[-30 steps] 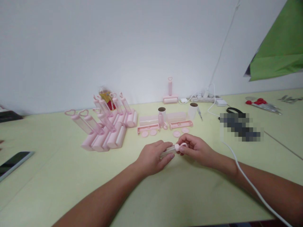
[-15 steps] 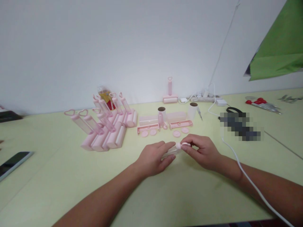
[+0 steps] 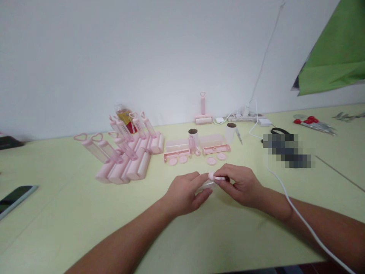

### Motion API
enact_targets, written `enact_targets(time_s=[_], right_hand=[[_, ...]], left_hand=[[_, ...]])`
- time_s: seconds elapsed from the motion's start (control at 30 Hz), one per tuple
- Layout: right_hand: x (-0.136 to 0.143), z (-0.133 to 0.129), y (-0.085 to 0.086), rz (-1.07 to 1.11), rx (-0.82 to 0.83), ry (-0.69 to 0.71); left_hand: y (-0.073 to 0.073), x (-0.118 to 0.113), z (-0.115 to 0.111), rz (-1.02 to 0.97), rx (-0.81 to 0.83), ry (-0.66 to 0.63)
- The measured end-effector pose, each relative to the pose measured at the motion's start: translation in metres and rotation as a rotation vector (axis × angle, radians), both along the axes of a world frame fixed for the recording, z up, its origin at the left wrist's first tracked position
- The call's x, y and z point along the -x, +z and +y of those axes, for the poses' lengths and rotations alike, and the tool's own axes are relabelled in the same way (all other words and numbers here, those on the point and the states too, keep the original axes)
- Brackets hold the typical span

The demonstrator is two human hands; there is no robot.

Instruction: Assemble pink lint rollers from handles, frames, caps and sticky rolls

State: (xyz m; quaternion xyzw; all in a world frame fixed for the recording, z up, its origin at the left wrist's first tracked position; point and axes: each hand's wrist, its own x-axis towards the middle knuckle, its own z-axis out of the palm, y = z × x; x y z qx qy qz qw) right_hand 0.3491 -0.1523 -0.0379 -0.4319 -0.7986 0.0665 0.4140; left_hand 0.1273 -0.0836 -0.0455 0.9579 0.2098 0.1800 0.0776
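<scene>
My left hand (image 3: pixel 184 193) is wrapped around a clear plastic lint roller handle (image 3: pixel 208 185), most of it hidden by the fingers. At the right end of that handle is a pale pink cap with a loop (image 3: pixel 219 178), pinched between thumb and fingers of my right hand (image 3: pixel 242 185). My left forefinger reaches the cap's collar. Just beyond the hands lie pink round end caps (image 3: pixel 211 161), pink roller covers (image 3: pixel 216 149) and a short pink clear handle piece (image 3: pixel 192 144).
Finished-looking pink lint rollers (image 3: pixel 139 165) stand in a group at left, another lint roller (image 3: pixel 203 118) by the wall. White paper rolls (image 3: pixel 230 134), a power strip (image 3: pixel 236 118), red-handled scissors (image 3: pixel 313 121) and a phone (image 3: pixel 17 198) are around. A white cable (image 3: pixel 296 211) crosses my right forearm.
The cap has tilted in my right fingers, its loop turning slightly downward, and its collar now sits closer to my left forefinger. The whole view has shifted a little.
</scene>
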Motion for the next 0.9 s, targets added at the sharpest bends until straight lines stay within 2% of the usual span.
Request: enact_targets(time_s=[0.57, 0.9], right_hand=[[0.0029, -0.0012, 0.0, 0.013, -0.013, -0.041], [0.0043, 0.0006, -0.0035, 0.076, -0.016, -0.048]], left_hand=[[0.0033, -0.0033, -0.0033, 0.018, -0.017, 0.026], [-0.0002, -0.0044, -0.0032, 0.025, -0.057, 0.036]])
